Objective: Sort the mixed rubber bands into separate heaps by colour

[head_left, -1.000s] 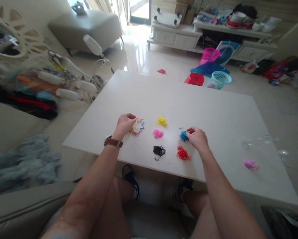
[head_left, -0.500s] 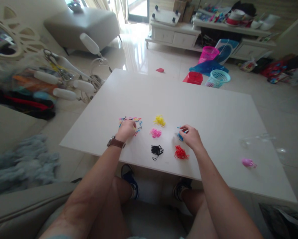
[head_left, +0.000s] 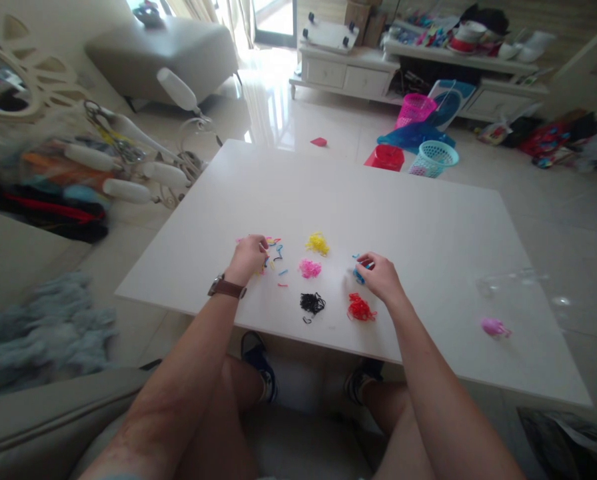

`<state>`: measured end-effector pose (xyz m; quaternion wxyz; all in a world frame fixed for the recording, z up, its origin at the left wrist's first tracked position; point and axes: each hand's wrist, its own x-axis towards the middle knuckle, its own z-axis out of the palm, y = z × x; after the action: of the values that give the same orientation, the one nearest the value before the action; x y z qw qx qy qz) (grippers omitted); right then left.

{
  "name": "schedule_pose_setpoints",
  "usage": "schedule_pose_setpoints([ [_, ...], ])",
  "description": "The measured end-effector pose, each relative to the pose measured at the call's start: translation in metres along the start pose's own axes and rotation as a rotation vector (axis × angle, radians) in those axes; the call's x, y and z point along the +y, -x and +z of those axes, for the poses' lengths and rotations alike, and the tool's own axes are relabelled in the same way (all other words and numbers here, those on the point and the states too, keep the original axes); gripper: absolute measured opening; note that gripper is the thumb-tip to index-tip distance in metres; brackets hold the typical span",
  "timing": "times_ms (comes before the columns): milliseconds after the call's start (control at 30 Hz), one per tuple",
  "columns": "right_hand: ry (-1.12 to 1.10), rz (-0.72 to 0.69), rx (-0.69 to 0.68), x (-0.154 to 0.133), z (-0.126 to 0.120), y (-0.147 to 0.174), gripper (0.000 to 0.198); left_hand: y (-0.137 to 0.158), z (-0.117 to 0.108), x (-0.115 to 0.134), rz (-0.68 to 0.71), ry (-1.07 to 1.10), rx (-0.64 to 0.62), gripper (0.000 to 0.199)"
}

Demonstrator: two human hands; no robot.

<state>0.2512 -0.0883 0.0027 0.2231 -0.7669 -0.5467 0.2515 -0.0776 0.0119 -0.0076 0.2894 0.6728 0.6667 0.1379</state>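
My left hand (head_left: 247,259), with a watch on its wrist, rests over a loose mixed heap of small coloured rubber bands (head_left: 278,252). Its fingers are bent together, and what they pinch is hidden. My right hand (head_left: 380,272) is at a pile of blue bands (head_left: 359,275), fingers curled and partly covering it; I cannot make out what lies between the fingertips. Between the hands are piles of yellow bands (head_left: 317,243), pink bands (head_left: 309,269) and black bands (head_left: 312,303). Red bands (head_left: 361,307) lie just below my right hand.
On the right of the white table (head_left: 428,227) lie a purple object (head_left: 495,327) and a clear, see-through item (head_left: 511,280). A lamp with white shades (head_left: 164,175) stands by the left edge. Baskets (head_left: 434,157) and a red stool-like object (head_left: 386,158) are beyond the far edge.
My left hand has shifted slightly left and up over the mixed bands, uncovering a few loose ones on its right side. My right hand stays by the blue pile.
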Motion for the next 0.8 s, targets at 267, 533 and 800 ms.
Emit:
schedule_pose_setpoints([
  [267,0.011,-0.017,-0.012,-0.005,0.002,0.001,0.018,0.0,-0.008,-0.001,-0.025,0.131,0.047,0.026],
  [533,-0.016,-0.054,-0.015,-0.012,0.006,0.006,0.016,0.01,-0.015,0.015,-0.086,0.67,-0.15,0.033],
  [800,-0.329,-0.205,-0.098,-0.046,0.023,0.02,0.021,0.027,0.003,0.045,-0.002,1.103,-0.49,0.033],
])
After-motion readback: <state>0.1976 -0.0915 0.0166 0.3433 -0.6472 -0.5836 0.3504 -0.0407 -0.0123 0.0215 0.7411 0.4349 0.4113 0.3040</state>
